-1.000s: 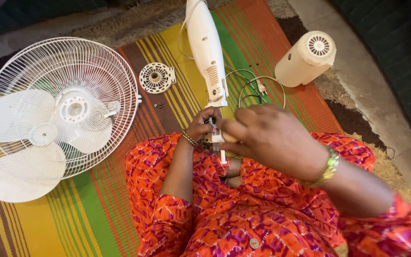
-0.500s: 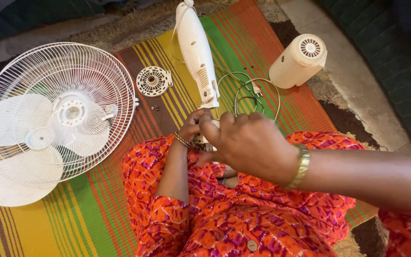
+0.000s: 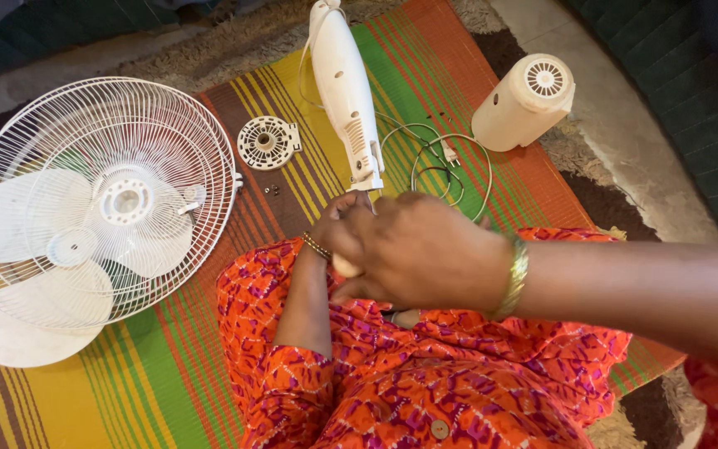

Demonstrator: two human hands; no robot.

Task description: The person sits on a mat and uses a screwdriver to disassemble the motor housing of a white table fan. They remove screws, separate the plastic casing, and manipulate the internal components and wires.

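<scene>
Hands over lap: right hand (image 3: 421, 254) closes on a pale handle (image 3: 345, 267); left hand (image 3: 338, 223), grip unclear, meets white fan column (image 3: 345, 87) on striped mat (image 3: 168, 366).

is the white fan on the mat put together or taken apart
Taken apart: the grille with blades lies apart from the stand column and motor housing.

You are bringing your right hand (image 3: 425, 254) over your left hand (image 3: 338, 229), both closing together at the near end of the long white fan stand (image 3: 345, 87) above your orange-patterned lap (image 3: 425, 382). The stand is lying on a striped mat (image 3: 159, 374), a white cord (image 3: 450, 162) looping just beside it. The wire fan guard with its white blades (image 3: 97, 204) is resting to your left, a small round white plate (image 3: 268, 143) near it, and the cream motor cover (image 3: 525, 101) is sitting to your right.
</scene>
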